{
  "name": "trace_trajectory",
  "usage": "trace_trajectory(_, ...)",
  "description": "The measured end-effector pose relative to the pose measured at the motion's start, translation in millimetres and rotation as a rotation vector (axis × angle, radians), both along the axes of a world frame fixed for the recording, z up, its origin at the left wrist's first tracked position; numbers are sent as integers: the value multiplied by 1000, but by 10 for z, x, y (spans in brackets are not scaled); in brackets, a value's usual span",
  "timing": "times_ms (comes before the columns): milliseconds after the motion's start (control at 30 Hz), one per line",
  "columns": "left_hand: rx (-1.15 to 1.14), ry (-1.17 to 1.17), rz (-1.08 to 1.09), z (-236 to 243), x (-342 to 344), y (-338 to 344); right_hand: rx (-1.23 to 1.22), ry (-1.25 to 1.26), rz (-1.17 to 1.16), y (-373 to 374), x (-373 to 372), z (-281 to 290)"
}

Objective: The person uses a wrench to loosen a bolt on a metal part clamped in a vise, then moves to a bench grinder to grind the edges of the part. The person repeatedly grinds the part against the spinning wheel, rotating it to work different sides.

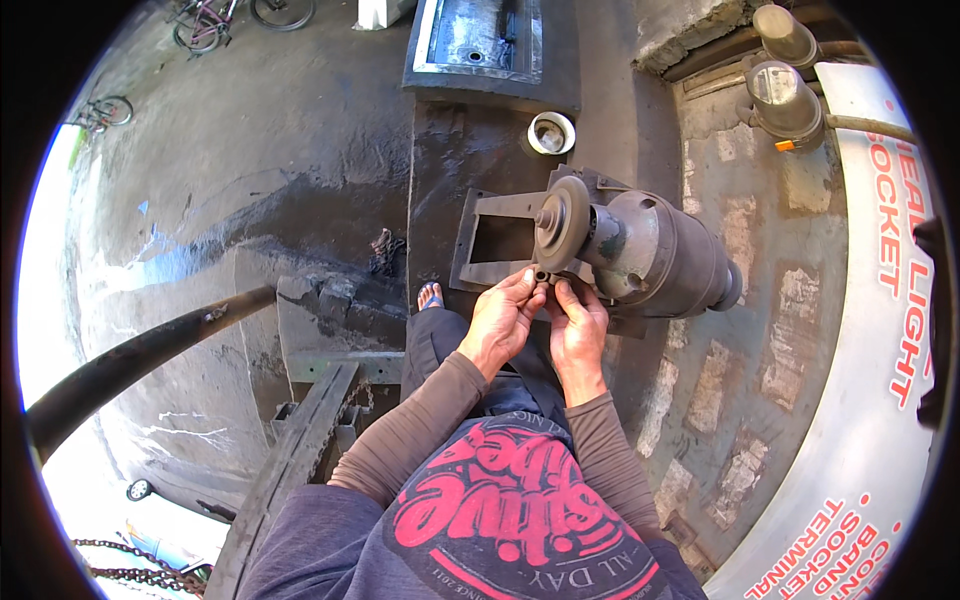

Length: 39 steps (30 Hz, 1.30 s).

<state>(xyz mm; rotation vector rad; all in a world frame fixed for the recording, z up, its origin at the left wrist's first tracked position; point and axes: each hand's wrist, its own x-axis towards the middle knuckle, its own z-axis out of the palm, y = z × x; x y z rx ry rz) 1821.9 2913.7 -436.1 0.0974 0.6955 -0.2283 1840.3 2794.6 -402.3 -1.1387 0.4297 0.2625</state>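
A small dark metal piece with a round hole [542, 276] is pinched in the fingertips of my left hand [500, 322] and my right hand [577, 332]. Both hands are closed, thumbs toward each other, and my fingers hide most of the piece. It sits right by the lower edge of a grinding wheel [563, 222]; whether the two touch, I cannot tell. The wheel is on the shaft of a grey bench grinder motor [650, 255], just beyond and to the right of my hands.
A metal frame [478, 205] carries the grinder. Beyond it stand a white tub [551, 133] and a metal basin [475, 75]. A dark pipe [150, 350] slants in from the left, near a steel beam [300, 470]. Along the right runs a brick wall [740, 390] beside a white sign [850, 400].
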Motion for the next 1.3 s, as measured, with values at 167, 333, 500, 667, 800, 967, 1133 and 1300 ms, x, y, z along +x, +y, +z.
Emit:
trace_trajectory(167, 80, -29, -131, 20, 6, 116, 32, -13, 143, -130, -21, 95)
trace_trajectory(333, 201, -124, -226, -21, -35, 240, -289, -15, 406, -181, 57, 121)
trace_trajectory(500, 208, -113, -173, 14, 5, 165, -161, 28, 239, -37, 35, 35)
trace_trajectory(667, 448, -50, -326, 20, -8, 99, -16, 70, 132, -77, -23, -112)
trace_trajectory(800, 431, -114, -248, 38, 54, 65, 120, 100, 125, -72, 15, -77)
trace_trajectory(967, 471, -105, -244, 75, 17, 86, 141, 178, 115, -60, -44, -35)
trace_trajectory(1133, 549, -69, -235, 229, -24, 120, 163, 200, 156, -58, -86, 19)
trace_trajectory(1300, 539, -67, -233, 211, 11, 110, 160, 181, 151, -43, -46, -12)
